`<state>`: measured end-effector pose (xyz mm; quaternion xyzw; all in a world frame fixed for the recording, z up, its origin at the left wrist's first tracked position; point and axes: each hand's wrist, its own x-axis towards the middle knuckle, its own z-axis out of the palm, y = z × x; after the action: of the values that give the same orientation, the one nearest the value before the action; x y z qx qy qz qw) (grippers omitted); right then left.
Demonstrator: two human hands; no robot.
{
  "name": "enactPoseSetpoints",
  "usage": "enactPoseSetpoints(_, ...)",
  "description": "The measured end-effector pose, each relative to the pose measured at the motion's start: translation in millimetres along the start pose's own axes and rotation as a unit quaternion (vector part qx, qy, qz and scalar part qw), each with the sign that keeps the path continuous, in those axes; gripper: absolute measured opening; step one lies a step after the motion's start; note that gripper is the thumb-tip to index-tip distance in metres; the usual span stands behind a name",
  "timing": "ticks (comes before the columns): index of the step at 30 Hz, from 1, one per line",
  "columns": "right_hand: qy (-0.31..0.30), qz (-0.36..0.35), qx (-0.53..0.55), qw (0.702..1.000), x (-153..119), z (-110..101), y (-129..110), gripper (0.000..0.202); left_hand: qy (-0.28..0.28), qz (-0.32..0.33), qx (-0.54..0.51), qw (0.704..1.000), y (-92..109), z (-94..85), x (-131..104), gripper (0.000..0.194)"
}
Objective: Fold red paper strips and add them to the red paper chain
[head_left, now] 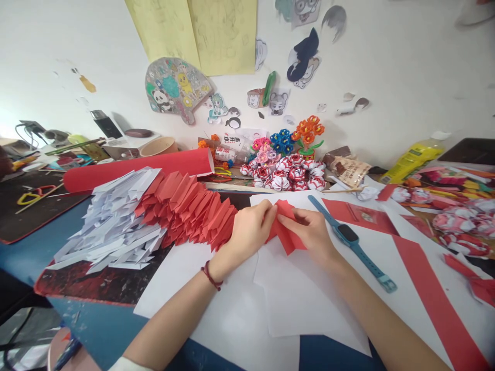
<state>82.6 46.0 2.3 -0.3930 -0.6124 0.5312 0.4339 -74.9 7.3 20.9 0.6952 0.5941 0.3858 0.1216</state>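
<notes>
A small piece of folded red paper [288, 239] is held up between both hands, over white sheets [309, 299]. My left hand [251, 226], with a dark red cord at the wrist, pinches its upper left side. On the right side, the thumb and fingers of my right hand [309, 232] are closed on the same paper. Just left of my left hand lies a long row of folded red paper pieces [189, 206]. Beyond it is a heap of folded white strips [116, 221]. A blue watch [348, 234] lies right of my right hand.
Red and white paper flowers [290, 172] sit near the wall, behind the hands. A red paper roll [139, 170] lies behind the folded pieces. Yellow scissors [34, 195] are at the far left. A yellow bottle [415, 157] leans at the back right. A red strip [433, 293] lies at the right.
</notes>
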Motion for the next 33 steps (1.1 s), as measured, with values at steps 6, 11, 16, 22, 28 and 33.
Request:
enactPoseSetpoints(6, -0.014, 0.004, 0.021, 1.000, -1.9, 2.7, -2.3, 0.032, 0.016, 0.022, -0.007, 1.000, 0.1, 3.2, -1.9, 0.031)
enactPoseSetpoints(11, -0.013, 0.002, 0.034, 0.999, -1.6, 2.1, -5.0, 0.029, 0.017, 0.023, -0.051, 0.998, -0.5, 3.0, -1.8, 0.031)
enactPoseSetpoints(16, -0.011, 0.009, 0.034, 0.999, -1.0, 2.5, -3.3, 0.029, 0.023, 0.024, -0.040, 0.999, 0.2, 2.1, -2.2, 0.031)
enactPoseSetpoints(22, -0.013, -0.014, -0.001, 1.000, -0.3, 3.6, -2.9, 0.037, 0.033, 0.002, -0.039, 0.999, 0.8, 0.9, -1.6, 0.029)
enactPoseSetpoints(28, -0.041, -0.047, -0.077, 0.995, 3.0, 1.5, -3.5, 0.029, 0.043, 0.019, -0.057, 0.997, 0.9, -1.7, 1.1, 0.012)
enactPoseSetpoints(33, 0.020, 0.006, 0.006, 1.000, 5.4, -2.9, -2.6, 0.038, 0.096, 0.008, -0.084, 0.992, 0.8, -4.8, 2.4, 0.010)
